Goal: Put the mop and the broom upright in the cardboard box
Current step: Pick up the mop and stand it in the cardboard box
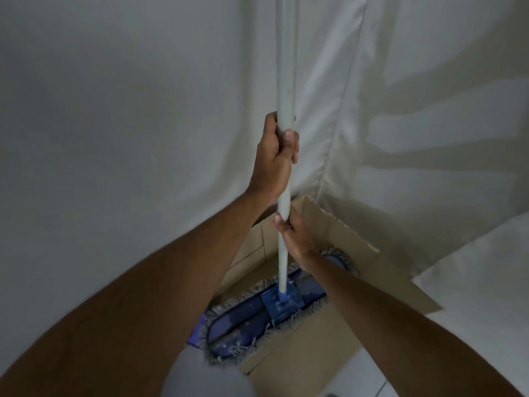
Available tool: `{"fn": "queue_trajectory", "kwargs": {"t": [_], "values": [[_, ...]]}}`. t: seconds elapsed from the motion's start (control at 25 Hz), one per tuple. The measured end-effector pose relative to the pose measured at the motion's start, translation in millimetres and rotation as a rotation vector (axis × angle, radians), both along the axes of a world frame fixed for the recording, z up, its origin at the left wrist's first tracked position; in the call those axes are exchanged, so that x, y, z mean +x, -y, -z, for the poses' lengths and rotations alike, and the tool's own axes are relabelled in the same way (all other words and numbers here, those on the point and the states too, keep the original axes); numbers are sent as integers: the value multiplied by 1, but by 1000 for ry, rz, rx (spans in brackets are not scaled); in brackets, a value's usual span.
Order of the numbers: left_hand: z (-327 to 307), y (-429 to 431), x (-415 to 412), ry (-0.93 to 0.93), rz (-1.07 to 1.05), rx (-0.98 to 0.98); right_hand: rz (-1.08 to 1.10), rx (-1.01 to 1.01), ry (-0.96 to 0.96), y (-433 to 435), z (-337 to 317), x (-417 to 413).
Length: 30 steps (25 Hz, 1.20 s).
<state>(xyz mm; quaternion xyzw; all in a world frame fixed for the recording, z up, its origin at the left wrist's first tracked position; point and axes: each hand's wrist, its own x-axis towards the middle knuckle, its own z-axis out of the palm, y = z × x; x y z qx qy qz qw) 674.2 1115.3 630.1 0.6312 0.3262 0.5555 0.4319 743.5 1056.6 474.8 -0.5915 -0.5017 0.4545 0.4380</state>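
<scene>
The mop stands upright, its pale grey handle (284, 67) running from the top edge down to a flat blue head with grey fringe (257, 316). The head lies diagonally across the open cardboard box (343, 236), its lower left end over the box's near edge. My left hand (273, 159) grips the handle high up. My right hand (292, 233) grips it lower, just above the box. No broom is in view.
White cloth drapes (128, 124) hang behind and on both sides of the box, forming a corner. A box flap (400, 282) folds out to the right. Pale floor tiles (363, 376) show at the bottom right. My knee in grey cloth (206, 373) is below.
</scene>
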Motion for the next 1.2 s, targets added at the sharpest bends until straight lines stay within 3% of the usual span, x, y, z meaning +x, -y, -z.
{"fn": "queue_trajectory", "kwargs": {"t": [0.24, 0.44, 0.8, 1.2], "values": [[146, -58, 18, 21, 12, -17, 29, -61, 6, -44, 127, 9], [209, -86, 48, -10, 34, -31, 120, -111, -32, -64, 194, 27], [229, -84, 66, 29, -42, -44, 63, -76, -68, -69, 212, 36], [226, -94, 59, -70, 29, -98, 77, -152, -71, -72, 214, 28]]}}
